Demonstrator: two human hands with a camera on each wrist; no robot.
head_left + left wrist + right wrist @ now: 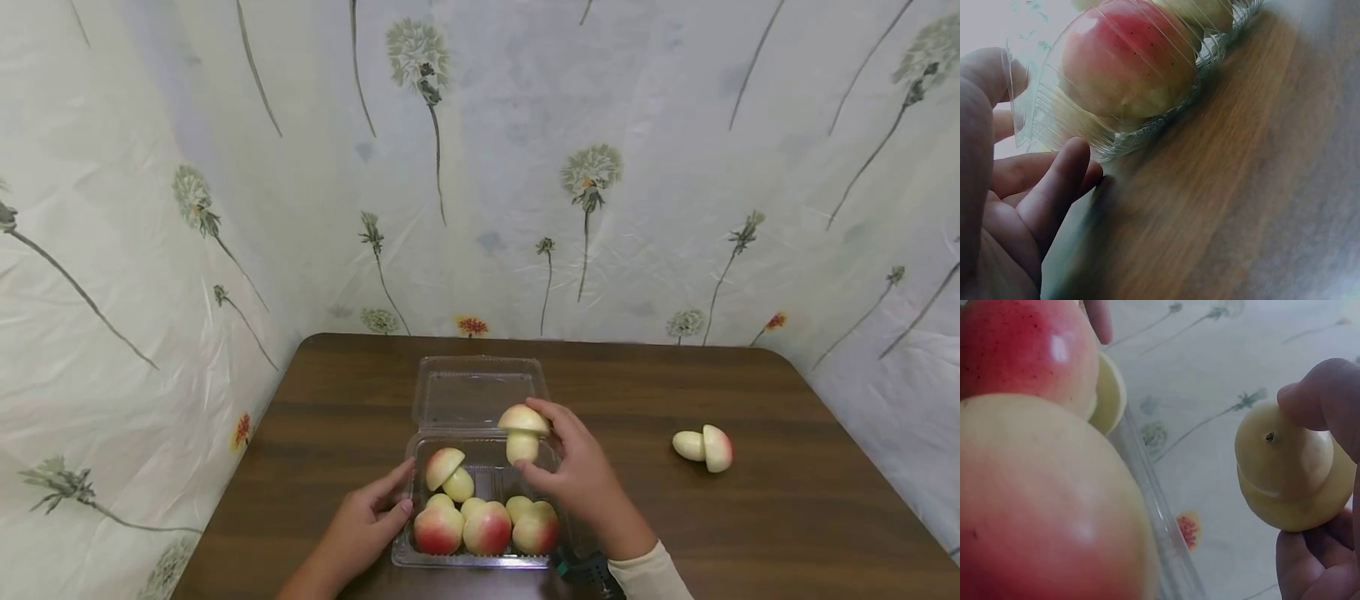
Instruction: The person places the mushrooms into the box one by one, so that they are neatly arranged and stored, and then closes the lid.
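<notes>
My right hand holds a toy mushroom upright above the back right of a clear plastic container. The thumb is at its pale stem and the fingers are at its yellow-and-red cap. In the right wrist view the toy mushroom shows its stem end. My left hand grips the container's left edge by thumb and fingers; in the left wrist view the fingers are against the clear plastic. Inside, several toy mushrooms line the front, caps toward me, and another leans at the back left.
The container's hinged lid lies open behind it. One more toy mushroom lies on its side on the brown wooden table, to the right. A pale flower-printed sheet hangs behind the table and along both sides.
</notes>
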